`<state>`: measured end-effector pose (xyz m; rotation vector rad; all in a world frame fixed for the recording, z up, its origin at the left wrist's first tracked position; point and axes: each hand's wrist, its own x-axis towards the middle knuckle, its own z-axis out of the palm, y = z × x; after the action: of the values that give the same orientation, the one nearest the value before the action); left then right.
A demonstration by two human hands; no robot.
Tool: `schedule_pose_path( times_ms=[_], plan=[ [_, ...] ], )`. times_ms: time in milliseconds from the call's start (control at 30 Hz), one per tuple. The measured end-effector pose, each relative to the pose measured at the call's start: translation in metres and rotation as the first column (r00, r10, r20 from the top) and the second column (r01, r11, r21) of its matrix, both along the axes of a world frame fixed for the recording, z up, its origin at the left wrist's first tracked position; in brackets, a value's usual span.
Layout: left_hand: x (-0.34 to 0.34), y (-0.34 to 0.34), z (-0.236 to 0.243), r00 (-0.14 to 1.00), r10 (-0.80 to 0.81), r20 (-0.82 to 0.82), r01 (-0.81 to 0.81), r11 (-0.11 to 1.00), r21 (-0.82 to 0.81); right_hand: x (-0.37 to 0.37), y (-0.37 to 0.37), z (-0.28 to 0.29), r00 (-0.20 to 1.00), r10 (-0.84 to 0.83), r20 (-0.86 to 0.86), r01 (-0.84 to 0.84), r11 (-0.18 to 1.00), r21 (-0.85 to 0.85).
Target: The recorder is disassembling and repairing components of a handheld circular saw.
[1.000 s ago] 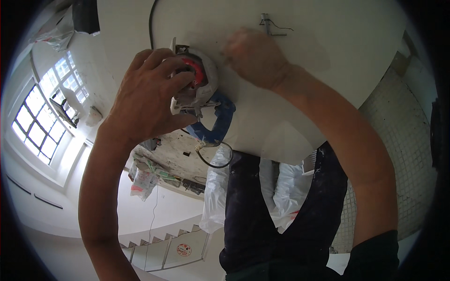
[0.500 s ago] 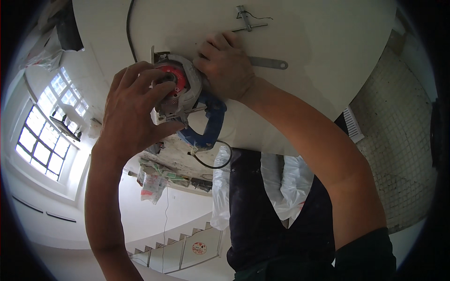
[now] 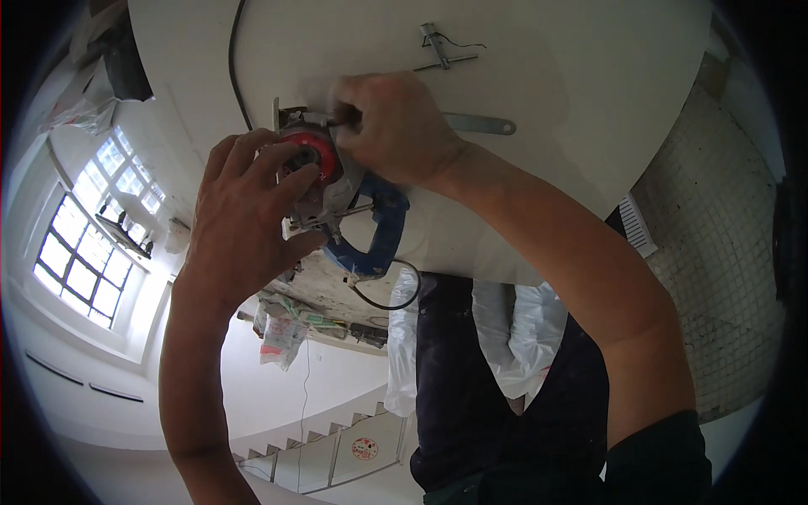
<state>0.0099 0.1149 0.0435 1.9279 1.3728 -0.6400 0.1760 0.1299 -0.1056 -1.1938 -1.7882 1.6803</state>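
Note:
A handheld circular saw (image 3: 390,227) with a blue handle and grey metal housing lies on its side on the pale table. My left hand (image 3: 244,210) curves over its near-left part. Those fingertips press on the red round blade (image 3: 316,156) and its centre hub, with the thumb against the lower housing. At the upper right edge of the housing is my right hand (image 3: 396,126), fingers curled and a little blurred; whatever they hold is hidden. A flat grey spanner (image 3: 480,124) lies on the table just right of that hand. Farther back rests a T-handled metal key (image 3: 438,50) with a thin dark cord.
The pale table (image 3: 572,101) has a curved-looking edge in this view. A black cable (image 3: 234,67) runs along its left part, and a cord loops below the saw handle. White plastic bags (image 3: 534,324) are beside my legs. A white grille (image 3: 637,225) stands off to the right.
My right hand has lifted and shifted left onto the saw's upper housing, uncovering more of the table behind it. My left hand stays on the blade. The whole view has shifted slightly.

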Motion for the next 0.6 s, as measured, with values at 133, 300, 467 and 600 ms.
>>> schedule_pose_path(
  times_ms=[133,300,467,600],
  plan=[
    [0.004,0.004,0.0,1.0,-0.012,0.003,0.012,1.0,0.002,-0.009,-0.003,0.001,0.984,0.174,-0.034,-0.175,0.984,-0.02],
    [0.001,0.004,-0.001,1.0,-0.015,0.003,0.015,1.0,-0.007,-0.008,-0.003,-0.003,0.964,0.267,-0.001,-0.266,0.962,-0.062],
    [0.0,0.003,-0.002,1.0,0.006,0.015,-0.006,1.0,0.001,-0.008,0.006,0.007,0.986,-0.002,-0.169,-0.069,0.908,-0.413],
    [-0.001,0.004,-0.003,1.0,0.012,0.015,-0.011,1.0,-0.017,-0.013,0.005,0.012,0.974,0.0,-0.226,-0.108,0.88,-0.463]
  ],
)
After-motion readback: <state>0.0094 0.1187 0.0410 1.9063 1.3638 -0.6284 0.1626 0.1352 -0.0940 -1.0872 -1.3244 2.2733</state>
